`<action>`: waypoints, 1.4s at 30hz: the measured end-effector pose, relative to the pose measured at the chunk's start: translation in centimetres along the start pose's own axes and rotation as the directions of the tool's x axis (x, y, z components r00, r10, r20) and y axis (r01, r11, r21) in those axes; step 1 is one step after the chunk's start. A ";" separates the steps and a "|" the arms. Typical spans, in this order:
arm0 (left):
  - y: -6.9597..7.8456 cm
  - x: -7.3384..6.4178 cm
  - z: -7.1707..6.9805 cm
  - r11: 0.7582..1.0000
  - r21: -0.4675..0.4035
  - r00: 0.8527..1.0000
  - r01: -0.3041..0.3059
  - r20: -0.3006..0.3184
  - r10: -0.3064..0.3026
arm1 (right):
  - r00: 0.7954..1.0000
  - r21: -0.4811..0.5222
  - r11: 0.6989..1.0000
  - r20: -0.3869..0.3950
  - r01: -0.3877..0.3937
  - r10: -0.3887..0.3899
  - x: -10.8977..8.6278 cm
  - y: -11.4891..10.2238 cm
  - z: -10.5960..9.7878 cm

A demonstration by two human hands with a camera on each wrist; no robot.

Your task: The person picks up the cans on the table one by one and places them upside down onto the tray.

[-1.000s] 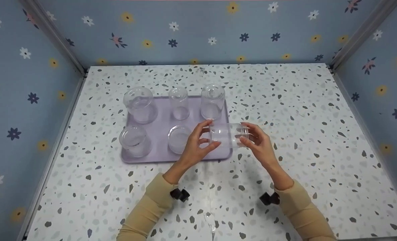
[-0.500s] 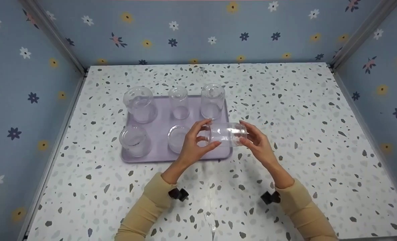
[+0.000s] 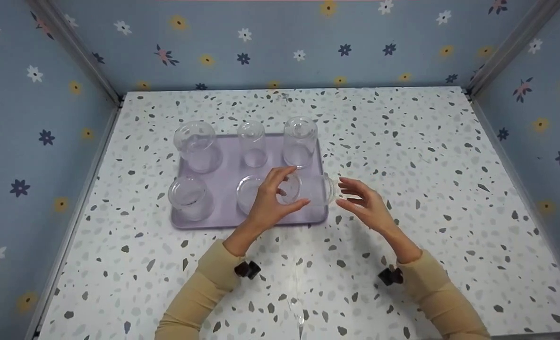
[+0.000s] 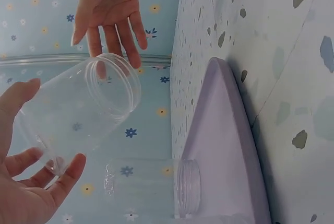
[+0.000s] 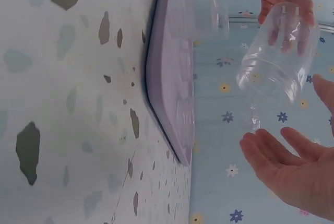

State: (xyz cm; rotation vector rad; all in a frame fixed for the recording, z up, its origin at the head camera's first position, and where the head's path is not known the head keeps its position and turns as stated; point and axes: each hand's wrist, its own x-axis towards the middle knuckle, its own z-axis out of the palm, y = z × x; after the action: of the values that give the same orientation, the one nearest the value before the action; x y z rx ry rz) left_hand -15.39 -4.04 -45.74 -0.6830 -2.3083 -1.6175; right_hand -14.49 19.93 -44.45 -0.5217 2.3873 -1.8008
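Above the right front of the tray, my left hand (image 3: 268,200) holds a clear plastic jar (image 3: 314,190) by its base end. The jar lies tilted on its side, with its threaded mouth toward the right hand. In the left wrist view the jar (image 4: 68,109) looks see-through and has no lid. My right hand (image 3: 367,205) is just off the mouth, fingers spread and slightly bent, holding nothing. A gap shows between the right hand (image 5: 302,177) and the jar (image 5: 279,57) in the right wrist view.
A lilac tray (image 3: 224,205) on the speckled table carries several more clear jars, among them a wide one (image 3: 195,146), a narrow one (image 3: 252,146) and a tall one (image 3: 300,141). A front jar (image 3: 247,193) is partly behind my left hand. Flowered blue panels (image 3: 280,42) surround the table.
My right hand has let go of the jar's mouth end and drawn slightly right. The jar has turned and shifted a little left in my left hand.
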 end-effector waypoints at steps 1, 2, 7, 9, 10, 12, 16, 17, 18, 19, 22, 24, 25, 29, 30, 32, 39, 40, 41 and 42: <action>0.0 0.1 -0.1 1.000 0.020 1.000 0.002 0.010 -0.002 | 1.000 -0.054 0.998 -0.001 -0.010 0.010 -0.1 -0.1 -0.1; 0.1 0.2 -0.1 0.999 0.039 1.000 0.003 0.019 -0.004 | 1.000 -0.106 0.994 -0.002 -0.018 0.018 -0.1 -0.2 -0.2; 0.1 0.9 -0.3 0.989 0.143 0.996 0.032 0.080 -0.044 | 1.000 -0.249 0.968 -0.008 -0.019 0.017 -0.1 0.8 -0.9; 0.0 1.1 -0.3 0.980 0.191 0.992 0.049 0.104 -0.070 | 1.000 -0.278 0.961 -0.006 -0.008 0.007 0.1 1.8 -1.3; 0.1 1.2 -0.3 0.976 0.211 0.990 0.059 0.114 -0.085 | 1.000 -0.290 0.957 -0.004 -0.001 0.000 0.2 2.2 -1.6; 0.1 1.4 -0.2 0.965 0.250 0.984 0.078 0.134 -0.115 | 1.000 -0.326 0.945 0.001 0.010 -0.010 0.3 2.9 -2.0; 0.2 1.9 0.1 0.940 0.326 0.971 0.103 0.174 -0.166 | 1.000 -0.402 0.915 0.014 0.029 -0.026 0.4 3.1 -2.6; 0.2 2.0 0.2 0.933 0.344 0.967 0.104 0.185 -0.176 | 0.999 -0.424 0.905 0.019 0.034 -0.029 0.5 3.1 -2.7; 0.3 2.1 0.3 0.927 0.360 0.963 0.104 0.195 -0.184 | 0.999 -0.443 0.896 0.023 0.038 -0.031 0.5 3.1 -2.7; 0.3 2.2 0.4 0.921 0.376 0.959 0.105 0.205 -0.193 | 0.999 -0.461 0.887 0.026 0.041 -0.033 0.6 3.1 -2.8; 0.3 2.5 0.6 0.910 0.401 0.948 0.110 0.233 -0.217 | 0.998 -0.516 0.854 0.035 0.058 -0.046 0.7 3.1 -3.1; 0.3 2.7 0.8 0.902 0.418 0.940 0.111 0.252 -0.232 | 0.998 -0.552 0.832 0.035 0.062 -0.051 0.8 3.2 -3.2; 0.2 2.8 0.8 0.898 0.426 0.936 0.110 0.260 -0.239 | 0.998 -0.569 0.820 0.034 0.062 -0.052 0.8 3.2 -3.3; 0.2 3.3 1.1 0.876 0.469 0.916 0.113 0.293 -0.275 | 0.999 -0.624 0.780 0.041 0.047 -0.028 0.9 3.4 -3.8; 0.1 3.5 1.1 0.871 0.479 0.910 0.112 0.302 -0.283 | 0.999 -0.636 0.770 0.046 0.044 -0.019 0.9 3.4 -4.0; 0.2 3.7 1.2 0.861 0.496 0.900 0.107 0.320 -0.296 | 0.998 -0.662 0.749 0.059 0.038 0.002 1.0 3.5 -4.3; 0.2 4.2 1.6 0.842 0.535 0.878 0.060 0.374 -0.300 | 0.996 -0.740 0.671 0.084 0.041 0.032 1.7 3.6 -5.6; 0.1 4.3 1.7 0.840 0.540 0.875 0.054 0.379 -0.300 | 0.996 -0.747 0.664 0.084 0.043 0.029 1.8 3.6 -5.8; 0.1 4.4 1.8 0.837 0.546 0.873 0.049 0.383 -0.301 | 0.996 -0.752 0.658 0.082 0.046 0.024 1.9 3.6 -6.0; 0.1 4.4 1.8 0.833 0.551 0.871 0.046 0.386 -0.304 | 0.996 -0.759 0.650 0.082 0.050 0.019 2.0 3.5 -6.1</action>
State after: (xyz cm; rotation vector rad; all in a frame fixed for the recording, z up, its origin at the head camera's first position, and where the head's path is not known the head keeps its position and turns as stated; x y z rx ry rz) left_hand -19.07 -1.27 -44.35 -0.7865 -3.0602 -0.8331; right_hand -18.83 25.68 -45.79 -0.6550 2.9993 -0.6342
